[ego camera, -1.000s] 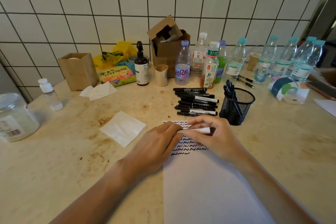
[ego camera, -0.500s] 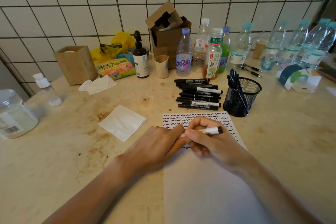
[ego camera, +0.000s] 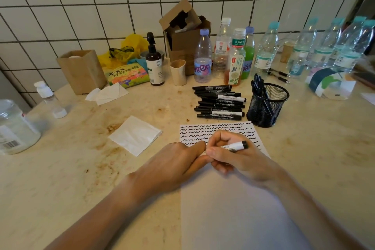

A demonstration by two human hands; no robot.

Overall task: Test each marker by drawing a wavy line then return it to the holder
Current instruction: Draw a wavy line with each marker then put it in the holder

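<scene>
White wall tiles back a stained beige counter, on which we see a sheet of paper whose far edge carries rows of black wavy lines. Our right hand curls its fingers round a white-barrelled marker, held nearly level above the paper with its black end pointing right. Our left hand meets the marker's near end; we cannot tell whether it pinches a cap or only touches the tip, since the right hand's fingers hide that joint. Beyond the paper lies a row of markers on the counter, and just beside it on the right stands the black mesh holder with several pens upright in it. We judge the step in hand to be capping or uncapping this marker. If uncapping, the next move calls for lowering the tip to a bare part of the paper; if capping, for carrying the marker to the holder.
</scene>
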